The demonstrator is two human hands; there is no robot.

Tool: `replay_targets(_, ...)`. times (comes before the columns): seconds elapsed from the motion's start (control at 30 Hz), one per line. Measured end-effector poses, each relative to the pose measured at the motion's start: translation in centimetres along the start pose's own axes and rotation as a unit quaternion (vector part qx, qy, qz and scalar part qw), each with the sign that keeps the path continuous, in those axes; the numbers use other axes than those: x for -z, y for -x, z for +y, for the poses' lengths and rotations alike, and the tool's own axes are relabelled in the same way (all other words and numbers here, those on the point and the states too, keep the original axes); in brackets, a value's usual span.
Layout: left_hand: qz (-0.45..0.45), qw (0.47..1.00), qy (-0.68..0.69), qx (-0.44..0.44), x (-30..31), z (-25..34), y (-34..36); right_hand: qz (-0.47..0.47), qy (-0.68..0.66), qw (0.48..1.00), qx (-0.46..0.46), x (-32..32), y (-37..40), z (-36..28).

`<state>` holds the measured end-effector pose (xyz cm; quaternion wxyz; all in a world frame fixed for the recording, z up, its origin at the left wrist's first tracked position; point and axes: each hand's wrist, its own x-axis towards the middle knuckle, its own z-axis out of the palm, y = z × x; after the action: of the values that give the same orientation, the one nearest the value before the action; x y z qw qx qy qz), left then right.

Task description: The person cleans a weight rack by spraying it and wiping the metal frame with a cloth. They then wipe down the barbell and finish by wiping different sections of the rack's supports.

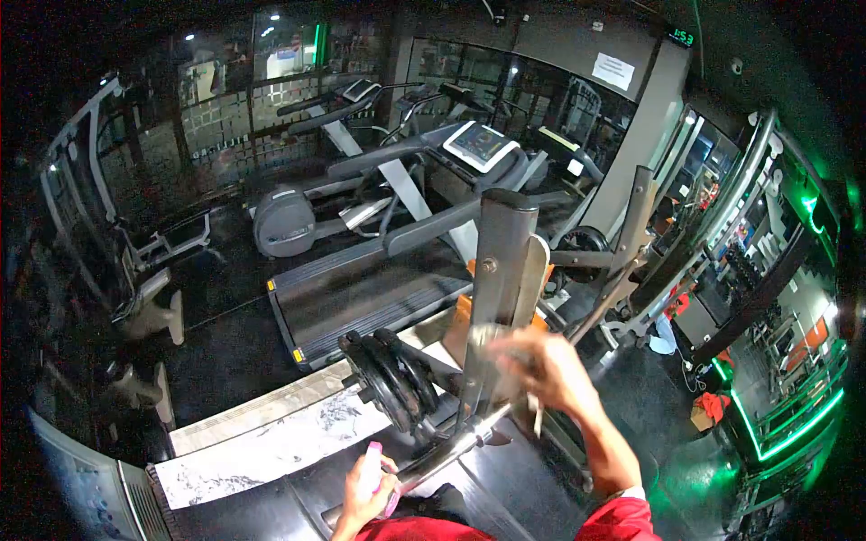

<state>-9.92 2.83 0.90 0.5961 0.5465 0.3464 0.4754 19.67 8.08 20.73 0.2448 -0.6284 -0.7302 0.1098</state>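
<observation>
Low in the middle, my left hand [365, 487] is closed around a small pink bottle [374, 449]; its top sticks up past my fingers and its lower part is mostly covered. My right hand [538, 362] is raised in front of the dark upright post [507, 257] of a weight rack. Its fingers are smeared by motion, and a pale blur shows at their tips that I cannot make out. Just below that hand lies a shiny metal bar [465, 442]. Black weight plates [390, 379] hang on a peg left of the post.
Beyond the rack stands a treadmill [370, 293] with a lit-looking console [481, 146]. A marble-patterned ledge [271, 446] runs along the left front. Another rack post [634, 216] rises to the right. An open box with red cloth [710, 410] sits on the floor.
</observation>
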Motion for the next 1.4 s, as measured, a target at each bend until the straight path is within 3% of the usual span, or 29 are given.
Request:
replay_targets(0.03,0.008,1.0,0.008,-0.002,0.0,0.0,0.2,0.092,-0.059,0.993,0.035,1.3,-1.3,-2.0)
replay_targets(0.1,0.016,1.0,0.01,-0.001,0.3,-0.1,0.6,0.272,0.04,0.943,0.186,3.4,-5.2,-2.6)
replay_targets(0.13,0.019,1.0,0.014,0.001,0.4,-0.1,0.8,0.379,0.078,0.896,0.219,4.0,-7.3,-2.4)
replay_targets(0.2,0.042,0.999,0.029,-0.002,0.5,0.3,1.3,0.453,0.218,0.822,0.267,5.8,-11.3,-1.8)
replay_targets(0.23,0.062,0.997,0.046,-0.008,0.5,0.5,1.4,0.421,0.25,0.843,0.224,5.9,-13.3,-1.4)
replay_targets(0.27,0.066,0.997,0.045,-0.011,0.6,0.4,1.5,0.304,0.231,0.908,0.172,5.7,-15.0,-0.3)
replay_targets(0.3,0.069,0.997,0.031,-0.012,0.9,0.1,1.8,0.241,0.309,0.907,0.151,5.0,-16.6,1.4)
replay_targets(0.4,0.076,0.997,0.001,-0.026,1.4,-0.4,2.3,0.212,0.379,0.896,0.091,4.1,-19.6,-0.7)
replay_targets(0.5,0.087,0.995,-0.023,-0.04,1.5,-1.2,3.0,0.162,0.588,0.79,0.063,1.0,-22.4,0.4)
replay_targets(0.6,0.099,0.994,-0.022,-0.04,1.4,-0.3,3.3,0.112,0.658,0.744,0.025,-1.9,-23.1,-0.3)
replay_targets(0.63,0.101,0.994,-0.011,-0.033,1.3,0.0,3.4,0.046,0.679,0.733,0.006,-2.7,-23.1,-0.4)
replay_targets(0.7,0.11,0.993,0.008,-0.042,1.4,-0.1,3.8,0.009,0.71,0.703,0.033,-4.7,-21.8,0.0)
replay_targets(0.73,0.117,0.992,0.029,-0.05,1.4,-0.3,4.0,-0.041,0.712,0.7,0.047,-6.0,-21.6,0.9)
replay_targets(0.77,0.119,0.991,0.028,-0.05,1.6,-0.6,4.3,-0.066,0.662,0.747,0.003,-7.7,-21.4,1.9)
replay_targets(0.83,0.116,0.992,0.011,-0.038,2.3,-1.3,4.7,-0.148,0.617,0.773,-0.001,-9.7,-20.0,3.0)
replay_targets(0.87,0.115,0.993,0.011,-0.039,2.6,-1.4,4.8,-0.159,0.661,0.733,-0.014,-11.5,-19.2,3.9)
replay_targets(0.93,0.118,0.992,0.002,-0.041,2.8,-1.5,4.8,-0.184,0.68,0.709,0.031,-12.9,-15.8,3.9)
replay_targets(1.07,0.102,0.994,-0.031,-0.028,3.0,-1.1,4.6,-0.252,0.624,0.732,0.103,-14.5,-10.4,4.8)
replay_targets(1.13,0.104,0.994,-0.036,-0.018,2.7,-0.8,4.3,-0.205,0.618,0.743,0.155,-18.1,-8.2,10.1)
replay_targets(1.27,0.068,0.994,-0.079,-0.019,2.2,-2.6,3.3,-0.298,0.506,0.8,0.124,-13.0,-4.4,7.6)
replay_targets(1.33,0.056,0.996,-0.059,-0.029,1.5,-2.7,3.0,-0.422,0.287,0.835,0.207,-8.5,-5.3,6.0)
replay_targets(1.37,0.052,0.996,-0.058,-0.029,1.2,-2.5,2.8,-0.343,0.236,0.88,0.23,-6.5,-5.3,4.2)
replay_targets(1.4,0.046,0.998,-0.036,-0.029,0.9,-2.1,2.6,-0.27,0.297,0.883,0.241,-5.3,-5.5,3.0)
